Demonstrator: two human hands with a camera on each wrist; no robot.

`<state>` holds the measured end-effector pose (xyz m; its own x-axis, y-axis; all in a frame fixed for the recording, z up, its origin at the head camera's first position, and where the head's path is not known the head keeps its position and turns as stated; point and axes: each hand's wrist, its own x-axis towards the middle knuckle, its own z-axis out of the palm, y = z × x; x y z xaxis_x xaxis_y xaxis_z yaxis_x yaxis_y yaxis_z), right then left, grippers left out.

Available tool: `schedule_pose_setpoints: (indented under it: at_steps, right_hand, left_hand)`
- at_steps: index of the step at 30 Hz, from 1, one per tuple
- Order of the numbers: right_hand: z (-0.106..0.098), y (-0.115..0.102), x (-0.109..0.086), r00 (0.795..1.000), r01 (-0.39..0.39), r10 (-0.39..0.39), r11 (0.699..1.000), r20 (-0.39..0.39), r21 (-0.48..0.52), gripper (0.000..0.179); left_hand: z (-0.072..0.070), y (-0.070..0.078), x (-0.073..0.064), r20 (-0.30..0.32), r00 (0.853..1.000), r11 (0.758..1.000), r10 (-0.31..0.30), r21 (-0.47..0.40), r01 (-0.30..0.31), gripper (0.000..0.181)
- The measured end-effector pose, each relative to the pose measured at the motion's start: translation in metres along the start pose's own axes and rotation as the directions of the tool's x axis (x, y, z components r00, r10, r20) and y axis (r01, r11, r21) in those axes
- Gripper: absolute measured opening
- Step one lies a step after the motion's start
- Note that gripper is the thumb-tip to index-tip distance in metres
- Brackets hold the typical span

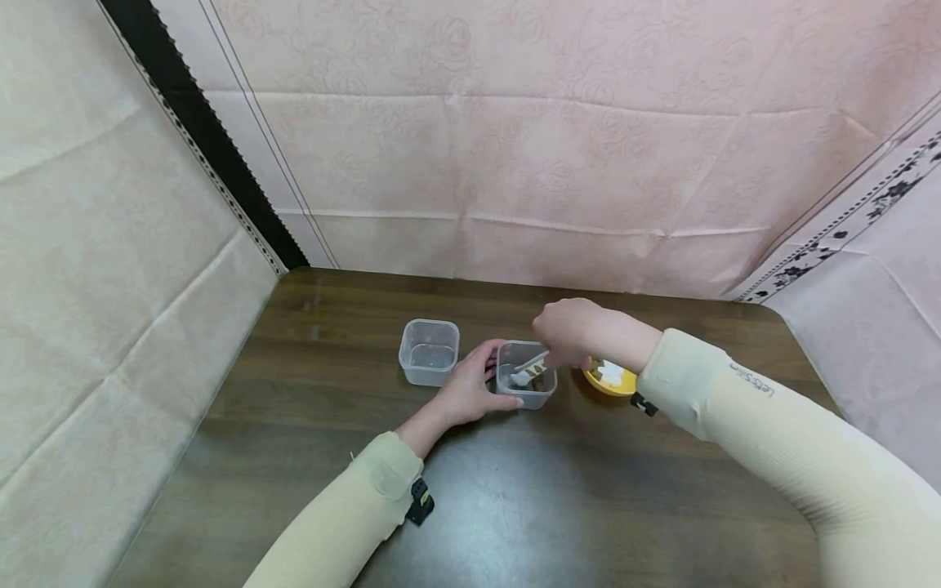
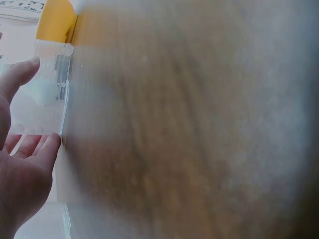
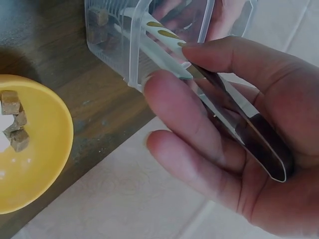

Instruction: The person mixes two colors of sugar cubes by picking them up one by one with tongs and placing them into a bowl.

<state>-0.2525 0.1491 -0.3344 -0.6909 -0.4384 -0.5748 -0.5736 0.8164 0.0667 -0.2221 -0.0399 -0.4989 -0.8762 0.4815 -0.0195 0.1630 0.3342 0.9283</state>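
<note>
My right hand (image 1: 575, 331) pinches a pair of tongs (image 3: 264, 144) with metal arms and pale, gold-patterned ends. Those ends reach down into a clear plastic container (image 1: 539, 399). Brown cubes (image 3: 98, 18) show inside it, near a corner, in the right wrist view. Around the same container, the thumb and fingers of my left hand (image 1: 470, 390) grip opposite sides. Beside my right hand, partly covered by it, a yellow plate (image 3: 57, 129) holds several brown cubes (image 3: 11, 103) and white pieces (image 3: 5, 122).
A second clear container (image 1: 426, 377) stands on the dark wooden table (image 1: 353, 384), left of the held one. Pale patterned cloth (image 1: 470, 163) hangs behind the table's far edge and along both sides.
</note>
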Motion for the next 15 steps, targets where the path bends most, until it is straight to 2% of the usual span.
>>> schedule_pose_setpoints:
  at_steps: [9,15]
  right_hand:
    - [0.000,0.017,-0.015,0.997,0.069,-0.064,0.990,-0.044,0.120,0.031]
    - [0.002,0.034,-0.027,0.994,0.099,-0.086,0.961,-0.063,0.258,0.031]
  left_hand:
    - [0.002,0.002,-0.001,-0.017,1.000,1.000,0.013,0.006,-0.013,0.090]
    - [0.002,0.003,-0.001,-0.027,1.000,1.000,0.011,0.003,-0.011,0.090]
